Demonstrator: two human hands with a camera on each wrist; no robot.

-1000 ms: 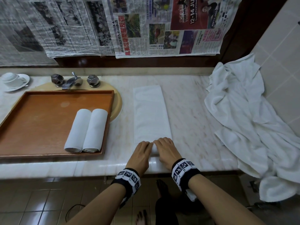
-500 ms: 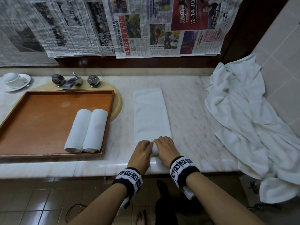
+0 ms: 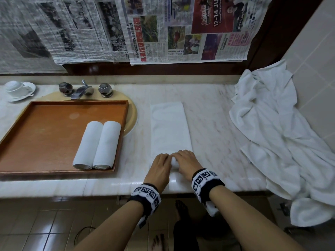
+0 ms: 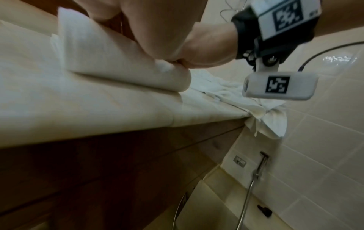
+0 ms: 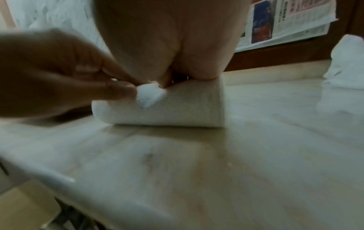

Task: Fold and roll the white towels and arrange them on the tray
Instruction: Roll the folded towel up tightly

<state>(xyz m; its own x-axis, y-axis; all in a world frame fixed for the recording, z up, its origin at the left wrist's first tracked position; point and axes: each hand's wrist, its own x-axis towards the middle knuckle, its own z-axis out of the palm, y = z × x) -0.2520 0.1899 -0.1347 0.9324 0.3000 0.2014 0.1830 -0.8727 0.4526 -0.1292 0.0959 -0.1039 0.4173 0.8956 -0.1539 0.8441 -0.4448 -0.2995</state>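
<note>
Marble counter point(image 3: 208, 124) fills our head view. On it a wooden tray point(image 3: 45, 134) holds two rolled towels point(image 3: 97, 144) side by side, touching, near its right rim. Right of the tray lies a folded white towel point(image 3: 169, 127), its near end rolled. Our left hand point(image 3: 159, 166) and right hand point(image 3: 184, 162) sit curled over that roll, side by side. A loose towel heap point(image 3: 282, 134) drapes over the counter's right end.

From our left wrist, the right hand point(image 4: 204, 48) pinches the roll point(image 4: 110, 62) near its end.

From our right wrist, the left hand's fingers point(image 5: 116, 88) pinch a tuft of the roll point(image 5: 177, 105); the right hand point(image 5: 173, 38) presses on it.
</note>
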